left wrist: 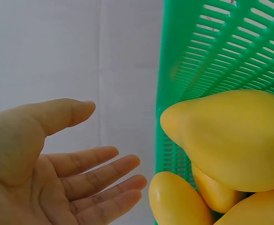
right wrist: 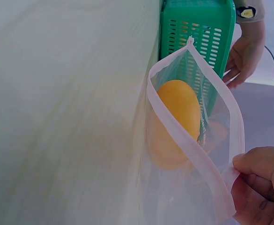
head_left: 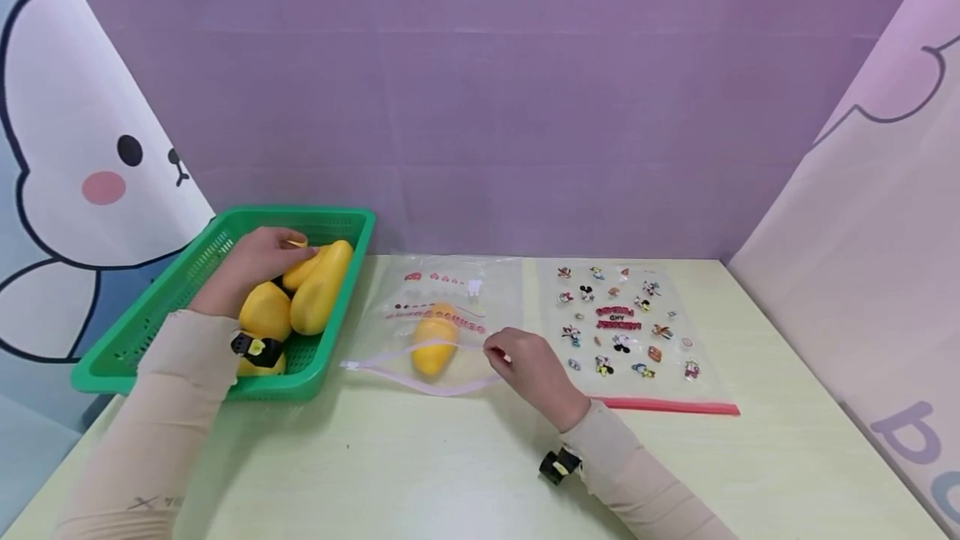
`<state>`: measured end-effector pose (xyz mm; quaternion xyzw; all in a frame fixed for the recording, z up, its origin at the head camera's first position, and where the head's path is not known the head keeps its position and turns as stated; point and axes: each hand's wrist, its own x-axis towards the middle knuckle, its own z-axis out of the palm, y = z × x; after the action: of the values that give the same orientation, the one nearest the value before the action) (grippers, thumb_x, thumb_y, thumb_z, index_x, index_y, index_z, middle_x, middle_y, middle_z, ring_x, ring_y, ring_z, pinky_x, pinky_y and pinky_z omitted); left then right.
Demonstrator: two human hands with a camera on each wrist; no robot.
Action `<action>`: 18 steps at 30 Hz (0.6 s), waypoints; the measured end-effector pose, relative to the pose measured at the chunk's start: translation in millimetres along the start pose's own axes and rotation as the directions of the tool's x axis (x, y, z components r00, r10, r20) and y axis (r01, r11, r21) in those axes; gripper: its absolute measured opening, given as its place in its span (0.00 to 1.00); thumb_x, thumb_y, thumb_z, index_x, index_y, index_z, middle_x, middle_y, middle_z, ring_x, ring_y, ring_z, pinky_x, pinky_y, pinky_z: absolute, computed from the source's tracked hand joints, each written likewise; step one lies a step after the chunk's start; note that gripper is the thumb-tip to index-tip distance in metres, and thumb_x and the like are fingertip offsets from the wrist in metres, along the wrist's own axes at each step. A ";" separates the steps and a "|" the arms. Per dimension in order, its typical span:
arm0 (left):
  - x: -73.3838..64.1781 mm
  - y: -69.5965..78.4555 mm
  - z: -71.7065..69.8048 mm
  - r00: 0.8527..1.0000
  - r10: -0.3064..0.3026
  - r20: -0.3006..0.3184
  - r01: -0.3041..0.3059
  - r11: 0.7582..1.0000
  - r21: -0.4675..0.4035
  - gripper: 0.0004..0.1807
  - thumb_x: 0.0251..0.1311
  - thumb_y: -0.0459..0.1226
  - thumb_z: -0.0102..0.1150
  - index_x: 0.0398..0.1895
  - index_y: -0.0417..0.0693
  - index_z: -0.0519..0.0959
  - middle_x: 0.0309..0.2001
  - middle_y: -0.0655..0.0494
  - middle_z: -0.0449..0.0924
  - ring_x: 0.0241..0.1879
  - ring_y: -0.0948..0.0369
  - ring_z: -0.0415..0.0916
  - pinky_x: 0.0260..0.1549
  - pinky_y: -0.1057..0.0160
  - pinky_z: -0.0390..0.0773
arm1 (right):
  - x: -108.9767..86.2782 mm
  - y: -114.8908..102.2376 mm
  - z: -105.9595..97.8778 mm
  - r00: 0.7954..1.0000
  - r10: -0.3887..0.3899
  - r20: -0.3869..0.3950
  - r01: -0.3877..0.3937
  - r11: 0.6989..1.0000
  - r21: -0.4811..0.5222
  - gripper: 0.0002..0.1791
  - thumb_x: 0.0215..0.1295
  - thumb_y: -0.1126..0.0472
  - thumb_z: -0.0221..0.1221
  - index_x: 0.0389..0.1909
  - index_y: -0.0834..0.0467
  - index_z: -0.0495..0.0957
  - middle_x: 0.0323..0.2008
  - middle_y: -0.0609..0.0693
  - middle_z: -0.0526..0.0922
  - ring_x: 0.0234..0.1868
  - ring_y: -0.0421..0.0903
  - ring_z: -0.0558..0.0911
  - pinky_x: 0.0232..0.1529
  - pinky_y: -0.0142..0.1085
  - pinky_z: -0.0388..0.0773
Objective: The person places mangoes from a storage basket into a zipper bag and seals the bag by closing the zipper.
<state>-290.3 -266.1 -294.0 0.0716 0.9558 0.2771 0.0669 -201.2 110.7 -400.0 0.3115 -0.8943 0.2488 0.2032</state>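
My left hand (head_left: 258, 263) hovers over the green basket (head_left: 351, 294) with fingers extended and thumb apart, gripping nothing. Yellow mangoes (head_left: 322, 294) lie close by it; the left wrist view shows the palm beside the basket wall and a large mango (left wrist: 235, 138). On the table, a clear zip bag (head_left: 375, 319) has its mouth parted. Inside rests one mango (head_left: 433, 348), its upper part behind the printed film. With thumb and fingers, my right hand (right wrist: 263, 185) pinches the pale bag rim (right wrist: 193, 143) near its right end.
Right of the parted bag lies a second clear bag (head_left: 630, 369) flat, printed with cartoon figures and edged by a red zip strip (head_left: 667, 406). A purple backdrop (head_left: 525, 107) stands behind the table, with patterned cloths (head_left: 97, 107) at the sides.
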 end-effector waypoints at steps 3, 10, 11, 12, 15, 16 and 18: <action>2.3 -1.3 1.5 1.000 -0.012 0.017 0.012 1.000 -0.013 0.39 0.66 0.55 0.46 0.65 0.30 0.61 0.62 0.29 0.62 0.60 0.36 0.62 0.56 0.39 0.64 | 0.0 0.0 -0.1 1.000 -0.001 -0.001 0.001 1.000 0.000 0.04 0.58 0.69 0.61 0.30 0.58 0.83 0.29 0.48 0.83 0.28 0.38 0.78 0.32 0.27 0.77; 8.2 -4.9 6.0 0.999 -0.018 0.040 0.017 1.000 0.025 0.40 0.65 0.55 0.47 0.65 0.30 0.60 0.64 0.30 0.60 0.61 0.35 0.59 0.57 0.38 0.62 | 0.0 -0.2 -0.4 1.000 -0.013 -0.009 0.013 1.000 -0.002 0.04 0.57 0.70 0.62 0.30 0.58 0.83 0.29 0.49 0.83 0.28 0.39 0.78 0.32 0.27 0.78; 9.0 -5.4 7.1 0.999 -0.017 0.041 0.015 0.999 0.039 0.40 0.64 0.55 0.48 0.65 0.30 0.61 0.64 0.30 0.60 0.61 0.35 0.59 0.57 0.38 0.62 | 0.0 -0.2 -0.3 1.000 -0.014 -0.010 0.014 1.000 -0.003 0.04 0.57 0.70 0.62 0.30 0.58 0.83 0.29 0.49 0.83 0.28 0.39 0.79 0.32 0.27 0.78; 10.0 -6.0 8.3 0.999 -0.016 0.041 0.014 0.998 0.060 0.39 0.65 0.55 0.48 0.65 0.29 0.61 0.63 0.30 0.61 0.60 0.35 0.59 0.57 0.38 0.62 | -0.1 -0.2 -0.3 1.000 -0.015 -0.010 0.015 1.000 -0.004 0.04 0.57 0.70 0.62 0.30 0.58 0.83 0.29 0.49 0.83 0.28 0.39 0.79 0.32 0.27 0.78; 13.6 -7.8 12.3 0.999 -0.018 0.047 0.013 0.995 0.103 0.38 0.65 0.54 0.48 0.63 0.28 0.62 0.62 0.28 0.61 0.59 0.34 0.60 0.57 0.38 0.62 | -0.2 0.1 0.2 1.000 -0.018 -0.011 0.018 1.000 -0.002 0.04 0.57 0.70 0.62 0.29 0.59 0.83 0.29 0.49 0.83 0.28 0.39 0.79 0.32 0.28 0.78; 14.8 -8.1 13.8 0.998 -0.022 0.053 0.016 0.995 0.101 0.38 0.65 0.53 0.48 0.63 0.27 0.62 0.63 0.28 0.60 0.59 0.34 0.59 0.57 0.38 0.62 | -0.3 0.3 0.4 1.000 -0.019 -0.011 0.019 1.000 0.000 0.04 0.57 0.70 0.62 0.29 0.59 0.83 0.29 0.49 0.84 0.28 0.39 0.79 0.32 0.28 0.78; 17.4 -8.7 16.7 0.998 -0.024 0.062 0.017 0.994 0.107 0.37 0.65 0.52 0.49 0.63 0.26 0.62 0.63 0.27 0.58 0.60 0.33 0.59 0.57 0.38 0.62 | -0.5 0.3 0.4 1.000 -0.018 -0.010 0.018 1.000 0.004 0.05 0.57 0.70 0.61 0.29 0.58 0.83 0.29 0.48 0.84 0.28 0.39 0.79 0.32 0.28 0.78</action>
<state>-305.4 -261.7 -314.2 0.0739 0.9673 0.2228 0.0961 -201.1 110.9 -400.7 0.3186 -0.8900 0.2502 0.2093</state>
